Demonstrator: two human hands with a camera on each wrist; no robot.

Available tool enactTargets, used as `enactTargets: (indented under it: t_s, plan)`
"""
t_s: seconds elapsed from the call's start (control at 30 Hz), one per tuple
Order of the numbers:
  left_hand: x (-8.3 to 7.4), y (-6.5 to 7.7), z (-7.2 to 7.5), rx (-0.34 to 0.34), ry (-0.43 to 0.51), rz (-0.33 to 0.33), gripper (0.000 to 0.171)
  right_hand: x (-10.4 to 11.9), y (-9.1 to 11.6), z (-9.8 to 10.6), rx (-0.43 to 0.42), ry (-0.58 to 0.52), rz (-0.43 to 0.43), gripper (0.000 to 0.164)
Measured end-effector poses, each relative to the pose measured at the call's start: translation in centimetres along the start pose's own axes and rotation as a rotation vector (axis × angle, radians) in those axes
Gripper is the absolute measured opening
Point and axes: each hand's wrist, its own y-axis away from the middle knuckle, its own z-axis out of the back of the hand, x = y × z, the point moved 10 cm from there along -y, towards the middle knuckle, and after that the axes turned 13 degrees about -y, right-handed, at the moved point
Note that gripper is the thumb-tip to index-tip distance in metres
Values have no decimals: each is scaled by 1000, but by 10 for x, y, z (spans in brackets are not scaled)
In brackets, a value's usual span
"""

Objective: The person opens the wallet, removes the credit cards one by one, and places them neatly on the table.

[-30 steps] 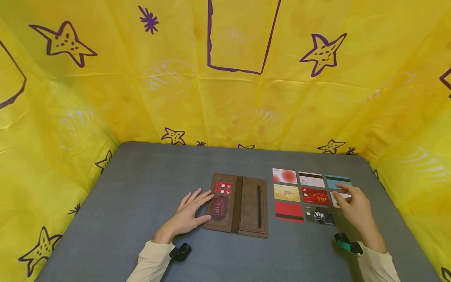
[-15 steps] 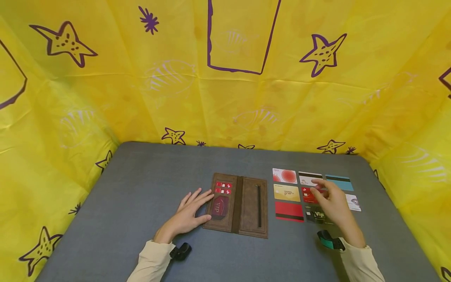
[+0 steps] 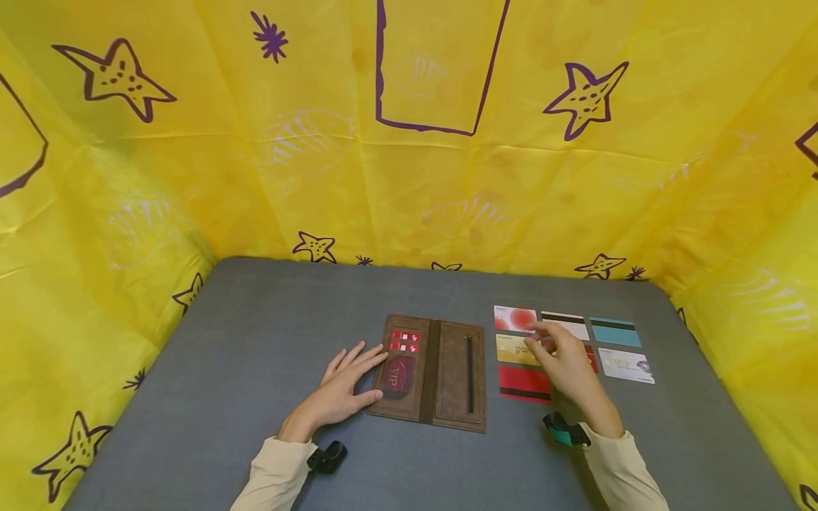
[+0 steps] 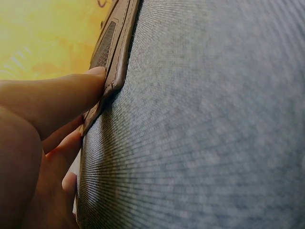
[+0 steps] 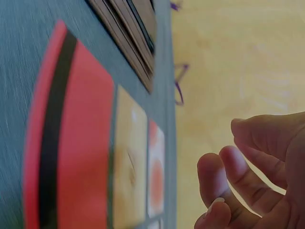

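A brown wallet (image 3: 454, 376) lies unfolded on the grey table, with red cards showing in its left half. My left hand (image 3: 345, 390) rests at its left edge with fingers extended; in the left wrist view the thumb touches the wallet's corner (image 4: 119, 71). Right of the wallet several cards lie in rows. My right hand (image 3: 571, 369) hovers over them, fingers loosely bent and nothing between them. Its fingertips overlap the gold card (image 3: 509, 349). Below that is a red card (image 3: 520, 381) with a black stripe. The black Vip card is hidden behind this hand.
Along the back row lie a white card with red circles (image 3: 510, 318), a white striped card (image 3: 571, 326) and a blue striped card (image 3: 615, 331). A white card (image 3: 626, 365) is at the right. Yellow patterned cloth (image 3: 383, 184) hangs around the table (image 3: 268, 319).
My right hand has moved left across the cards, from the white card at the right to above the gold card. The left hand and the wallet have stayed in place.
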Motion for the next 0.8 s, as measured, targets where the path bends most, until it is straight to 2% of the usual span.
enactTargets:
  t_s: [0.17, 0.3, 0.8]
  plan:
    - [1, 0, 0, 2, -2, 1, 64, 4, -2, -33, 83, -57, -6, 26]
    - [0, 0, 0, 3, 4, -2, 64, 14, -4, -54, 128, -100, 28, 26]
    - [-1, 0, 0, -3, 3, -9, 64, 42, -7, -102, 226, -115, 80, 23]
